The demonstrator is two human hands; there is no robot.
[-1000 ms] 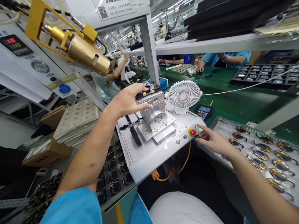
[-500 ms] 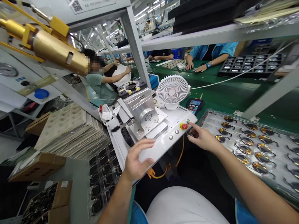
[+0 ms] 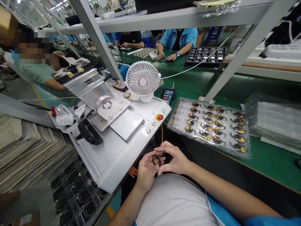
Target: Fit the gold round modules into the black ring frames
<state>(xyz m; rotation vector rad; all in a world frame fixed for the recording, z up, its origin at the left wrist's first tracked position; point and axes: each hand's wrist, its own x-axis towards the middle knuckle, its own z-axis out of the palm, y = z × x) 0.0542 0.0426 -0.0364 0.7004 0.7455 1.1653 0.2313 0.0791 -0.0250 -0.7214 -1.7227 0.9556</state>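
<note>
In front of my belly, my left hand (image 3: 146, 171) has its fingers wrapped round a small dark ring (image 3: 153, 161), which looks like a metal case or bezel. My right hand (image 3: 176, 159) closes on the same ring from the other side, thumb and fingers curved about it. Some fingertips overlap, so parts of the ring are hidden. Just beyond my hands is the front edge of a white machine (image 3: 122, 160), with a red stop button (image 3: 160, 117) and a lit green button (image 3: 163, 111). A metal fixture (image 3: 103, 103) stands on the machine.
A white fan (image 3: 142, 82) and a handheld keypad device (image 3: 168, 95) stand behind the buttons. To the right lies a clear tray (image 3: 183, 125) of round parts with dark tails. Stacked trays (image 3: 14, 150) are at left. A post (image 3: 94, 37) and shelf (image 3: 178, 20) cross ahead; co-workers sit beyond.
My right hand has come back from the buttons with the dark ring, and my left hand has moved off the machine's front to meet it. The view has swung to the right.
</note>
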